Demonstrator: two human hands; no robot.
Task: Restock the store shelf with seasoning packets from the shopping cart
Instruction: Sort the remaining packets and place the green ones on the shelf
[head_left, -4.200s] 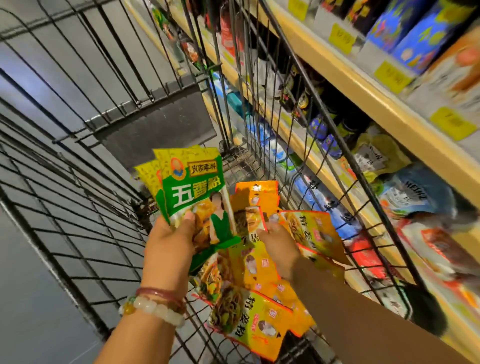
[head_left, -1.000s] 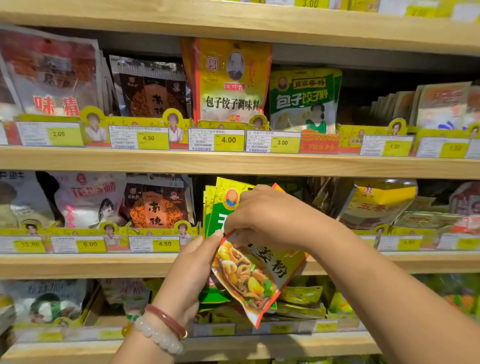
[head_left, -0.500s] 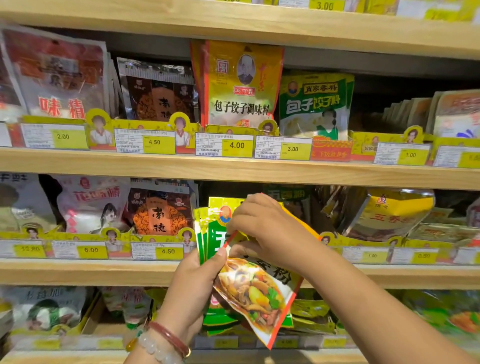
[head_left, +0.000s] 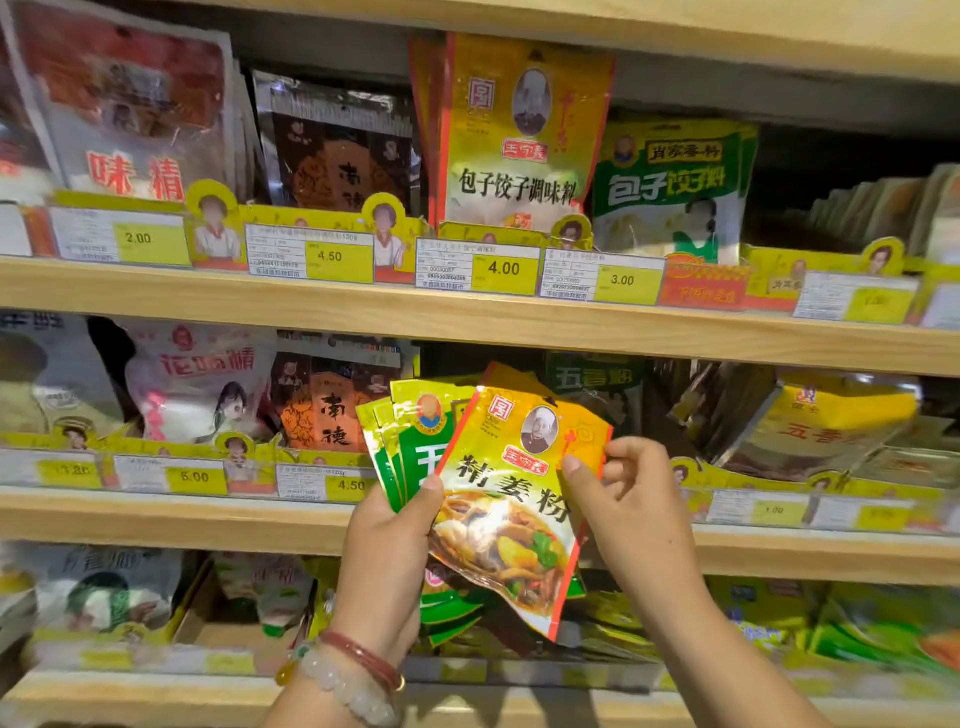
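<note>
The left hand (head_left: 387, 551) grips a fan of green packets (head_left: 410, 457) at their lower edge. At its two o'clock, the right hand (head_left: 623, 499) pinches the orange ginger packet (head_left: 511, 514) by its top corner; it looks light, floppy and slick, best pinched at its sealed edges. At twelve o'clock beyond stands the shelf (head_left: 467, 322).

Two hands hold seasoning packets up in front of stocked wooden store shelves.

The left hand (head_left: 387, 561) grips a fanned stack of green packets (head_left: 402, 457) with its thumb pressed on the front, and an orange-yellow packet (head_left: 511, 499) lies tilted across them. The right hand (head_left: 631, 499) pinches that packet's upper right edge between thumb and fingers. A red bangle and pale bead bracelet (head_left: 345, 675) circle the left wrist. Behind, the middle shelf (head_left: 156, 517) carries pouches above yellow price tags (head_left: 195, 475).
</note>
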